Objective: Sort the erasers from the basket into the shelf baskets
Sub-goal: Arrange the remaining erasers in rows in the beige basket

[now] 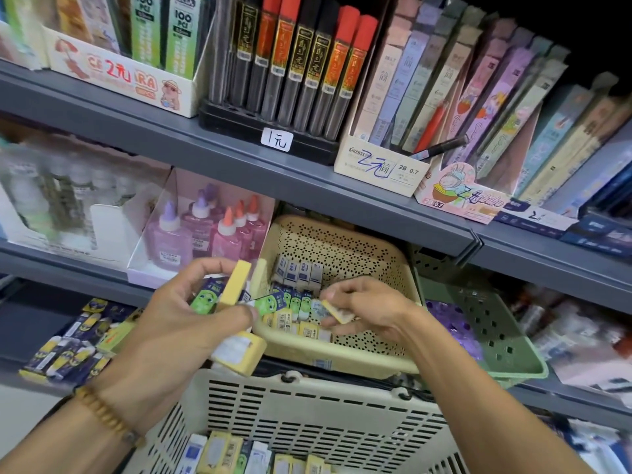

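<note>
We note a beige shelf basket (393, 268) with black dot perforations, a green basket (496, 323) to its right, a cream slotted basket (307, 412) nearest us, yellow erasers (236, 282), green-sleeved erasers (201, 297), and pink and purple glue bottles (205, 230) far left.

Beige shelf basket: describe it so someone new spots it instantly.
Find the grey shelf holding lead tubes. Directly beneath, right of the glue bottles, sits the beige shelf basket, tilted forward. Unlike the green basket beside it, it has small round holes and holds erasers.

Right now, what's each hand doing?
Left hand: holds several small wrapped erasers.
Right hand: pinches one small yellow-edged eraser.
</note>
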Available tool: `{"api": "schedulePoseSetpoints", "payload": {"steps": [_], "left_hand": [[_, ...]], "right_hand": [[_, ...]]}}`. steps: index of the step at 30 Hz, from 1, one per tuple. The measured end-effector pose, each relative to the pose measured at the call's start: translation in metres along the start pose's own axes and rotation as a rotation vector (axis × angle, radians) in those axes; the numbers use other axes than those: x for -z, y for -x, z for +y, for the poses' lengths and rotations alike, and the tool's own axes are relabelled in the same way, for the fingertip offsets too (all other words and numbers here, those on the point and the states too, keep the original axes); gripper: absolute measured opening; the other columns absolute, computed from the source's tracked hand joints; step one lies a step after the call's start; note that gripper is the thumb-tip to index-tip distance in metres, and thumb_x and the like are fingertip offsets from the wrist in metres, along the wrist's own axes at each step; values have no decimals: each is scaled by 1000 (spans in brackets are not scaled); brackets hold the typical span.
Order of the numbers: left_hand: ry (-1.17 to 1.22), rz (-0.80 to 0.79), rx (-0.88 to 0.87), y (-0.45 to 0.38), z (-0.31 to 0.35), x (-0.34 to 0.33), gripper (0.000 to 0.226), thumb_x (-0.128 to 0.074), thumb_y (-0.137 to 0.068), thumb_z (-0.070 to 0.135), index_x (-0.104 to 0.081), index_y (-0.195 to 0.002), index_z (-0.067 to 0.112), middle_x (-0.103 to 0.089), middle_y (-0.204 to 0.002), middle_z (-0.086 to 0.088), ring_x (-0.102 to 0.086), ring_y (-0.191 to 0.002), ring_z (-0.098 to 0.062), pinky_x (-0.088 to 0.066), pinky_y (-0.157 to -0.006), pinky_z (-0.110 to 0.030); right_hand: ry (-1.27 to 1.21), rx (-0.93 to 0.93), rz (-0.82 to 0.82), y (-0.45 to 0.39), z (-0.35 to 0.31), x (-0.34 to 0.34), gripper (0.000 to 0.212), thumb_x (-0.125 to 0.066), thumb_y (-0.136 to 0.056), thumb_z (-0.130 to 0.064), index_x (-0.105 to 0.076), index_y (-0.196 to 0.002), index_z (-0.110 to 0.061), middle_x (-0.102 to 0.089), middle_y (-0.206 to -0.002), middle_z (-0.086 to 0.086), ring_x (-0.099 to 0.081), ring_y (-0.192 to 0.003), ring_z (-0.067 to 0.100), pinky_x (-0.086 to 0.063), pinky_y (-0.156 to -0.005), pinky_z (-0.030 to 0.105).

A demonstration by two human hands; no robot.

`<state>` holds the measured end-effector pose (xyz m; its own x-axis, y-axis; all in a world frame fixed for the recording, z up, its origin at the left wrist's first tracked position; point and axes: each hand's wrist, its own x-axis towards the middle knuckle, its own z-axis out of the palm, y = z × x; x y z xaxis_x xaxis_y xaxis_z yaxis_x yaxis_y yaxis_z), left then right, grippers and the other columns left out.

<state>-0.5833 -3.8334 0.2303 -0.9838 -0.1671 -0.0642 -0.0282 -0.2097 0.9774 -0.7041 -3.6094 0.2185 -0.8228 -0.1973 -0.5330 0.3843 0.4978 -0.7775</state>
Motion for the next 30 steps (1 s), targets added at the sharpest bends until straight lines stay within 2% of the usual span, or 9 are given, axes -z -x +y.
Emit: {"api": "schedulePoseSetpoints", "payload": {"steps": [6,9,12,14,17,20,22,27,30], "left_hand": [[64,-16,48,0,1,-5,41,-77,-69,-3,-70,-94,28,-65,-110,-20,-58,-79,-27,-46,-84,-42],[54,-24,59,3,2,-7,51,-85,-55,1,-70,-95,28,-66,-110,-20,-60,-81,-28,-45,-90,-46],[67,-12,57,3,1,-6,41,-78,-68,-3,-70,-95,28,-66,-112,-18,-59,-79,-27,-45,-86,-43],[64,-13,58,2,0,-5,39,-73,-73,-4,-70,-94,28,-66,-113,-17,-60,-79,-27,-45,-85,-42],[69,-10,55,1,0,-4,38,-72,-74,-6,-70,-93,27,-69,-106,-12,-61,-77,-25,-46,-80,-39],[59,-9,58,1,1,-3,38,-73,-73,-5,-70,-93,27,-69,-95,-10,-60,-73,-24,-45,-75,-36],[51,-8,60,0,1,-2,38,-73,-73,-4,-70,-94,27,-69,-96,-10,-60,-72,-24,-46,-73,-35],[37,3,63,-2,1,-2,38,-73,-73,-3,-70,-93,29,-70,-103,-8,-62,-75,-24,-46,-77,-37],[19,6,68,-2,-1,-2,39,-74,-72,-1,-70,-94,31,-70,-105,-9,-63,-77,-24,-46,-80,-38]], "right_hand": [[209,48,178,8,20,22,14,-66,-91,-10,-72,-81,-17,-72,-85,-5,-63,-73,3,-46,-63,16],[291,-9,174,5,27,20,17,-63,-91,-3,-69,-79,-12,-66,-69,-2,-59,-49,-1,-47,-50,15],[396,-85,99,-1,27,16,15,-64,-90,-2,-69,-79,-10,-68,-81,5,-63,-56,5,-53,-54,17],[420,-101,131,-6,24,17,6,-64,-92,-9,-69,-88,-10,-69,-89,5,-67,-63,7,-58,-64,23],[535,-95,245,-17,19,22,23,-59,-95,-38,-60,-98,-15,-70,-84,1,-63,-67,10,-58,-75,31],[715,-143,192,-26,11,14,35,-63,-87,-54,-60,-83,-19,-60,-81,-4,-55,-69,8,-46,-61,23],[814,-167,151,-32,10,10,28,-66,-86,-48,-58,-79,-22,-54,-80,-7,-51,-71,5,-37,-57,22],[895,-86,146,-31,4,17,15,-58,-93,-31,-56,-79,-26,-55,-78,-8,-51,-69,6,-37,-54,21],[925,72,162,-32,2,19,29,-56,-88,-4,-58,-88,-33,-58,-103,-15,-55,-89,7,-41,-71,16]]}}
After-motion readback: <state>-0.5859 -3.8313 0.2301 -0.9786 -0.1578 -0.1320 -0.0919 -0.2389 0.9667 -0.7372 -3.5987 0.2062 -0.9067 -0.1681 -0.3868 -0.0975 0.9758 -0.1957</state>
